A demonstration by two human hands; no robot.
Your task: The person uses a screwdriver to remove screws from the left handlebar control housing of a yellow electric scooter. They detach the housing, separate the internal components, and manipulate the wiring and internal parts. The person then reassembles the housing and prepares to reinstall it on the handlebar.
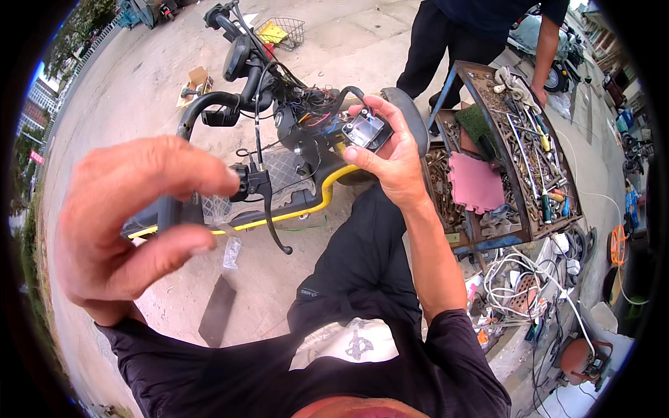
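My left hand [139, 223] is raised at the left, fingers curved and apart with nothing visible between them, close beside the handlebar's black control with brake lever [268, 202]. My right hand [390, 157] grips a small black-and-silver rectangular part [364, 131] with round fittings on its face, held above the scooter. Behind it, a bundle of exposed coloured wires [313, 104] hangs at the front of the black scooter, which has a yellow frame tube [323, 195] and a tread-plate deck [279, 160].
A metal tool cart [538, 221] with tools and a pink mat [474, 180] stands at the right, a co-worker's legs [425, 49] behind it. Tangled cables [512, 279] lie below it. An open cardboard box [198, 75] and a wire basket [282, 31] are on the ground beyond.
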